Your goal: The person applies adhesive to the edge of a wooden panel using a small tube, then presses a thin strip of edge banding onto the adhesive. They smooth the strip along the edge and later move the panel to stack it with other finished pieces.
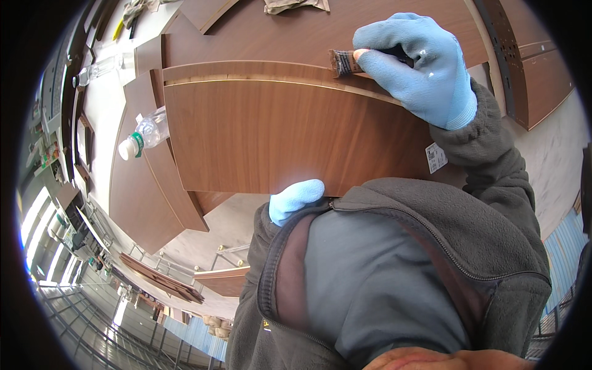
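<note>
My right hand point(425, 71), in a light blue glove, pinches a small dark brown strip-like piece point(345, 63) with pale marks on it. A bare fingertip shows through the glove. The piece is at the far long edge of a brown wood-grain panel point(277, 132), over the lighter strip there. My left hand point(296, 200), gloved alike, grips the panel's near edge, its thumb side on top and its other fingers hidden. A white printed label point(436, 158) shows near the panel's right end, below my right sleeve.
A clear plastic bottle point(148, 132) with a white cap lies by the panel's left end. More brown boards point(145, 166) lie left and beyond. A dark perforated metal rail point(507, 58) runs at the far right. Crumpled beige cloth point(296, 5) lies at the top.
</note>
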A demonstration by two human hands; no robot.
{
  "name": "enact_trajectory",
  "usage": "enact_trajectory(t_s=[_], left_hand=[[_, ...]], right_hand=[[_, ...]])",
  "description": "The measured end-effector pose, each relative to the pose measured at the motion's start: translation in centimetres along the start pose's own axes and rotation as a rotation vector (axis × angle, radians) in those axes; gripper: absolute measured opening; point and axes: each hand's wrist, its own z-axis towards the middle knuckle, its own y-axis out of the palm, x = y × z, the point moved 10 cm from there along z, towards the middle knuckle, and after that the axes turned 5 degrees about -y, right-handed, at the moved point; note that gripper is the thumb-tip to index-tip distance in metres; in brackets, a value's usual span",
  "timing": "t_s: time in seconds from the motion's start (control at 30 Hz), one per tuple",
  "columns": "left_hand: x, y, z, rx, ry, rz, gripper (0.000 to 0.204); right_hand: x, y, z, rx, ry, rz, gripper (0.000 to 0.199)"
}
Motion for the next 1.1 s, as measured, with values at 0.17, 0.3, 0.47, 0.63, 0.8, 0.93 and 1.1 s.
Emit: enact_trajectory(t_s=[0.17,0.3,0.47,0.63,0.8,0.93,1.1], left_hand=[[-0.5,-1.2,0.6,0.052,-0.012,-0.027,0.057],[-0.4,-0.8,0.5,-0.039,-0.030,-0.182,0.057],[0.4,-0.7,-0.3,0.143,0.042,-0.081,0.051],[1.4,-0.1,-1.1,0.238,0.100,0.031,0.038],[1.5,-0.3,-0.7,0.188,0.058,0.120,0.039],[0.2,-0.5,-0.4,0.235,-0.004,0.048,0.045],[0.0,-0.8,-0.2,0.359,-0.132,0.489,0.057]], right_hand=[[-1.2,0.2,0.4,-0.030,-0.130,-0.202,0.007],[-0.6,-0.1,0.1,-0.034,-0.069,-0.191,0.006],[0.3,-0.4,0.2,0.033,0.042,-0.039,0.004],[0.9,-0.1,0.2,-0.002,0.174,0.028,0.004],[6.9,2.3,-0.4,-0.102,0.632,0.469,0.013],[9.6,2.6,-0.6,-0.249,0.753,0.428,0.016],[8.7,2.1,0.4,-0.404,0.720,0.345,0.019]])
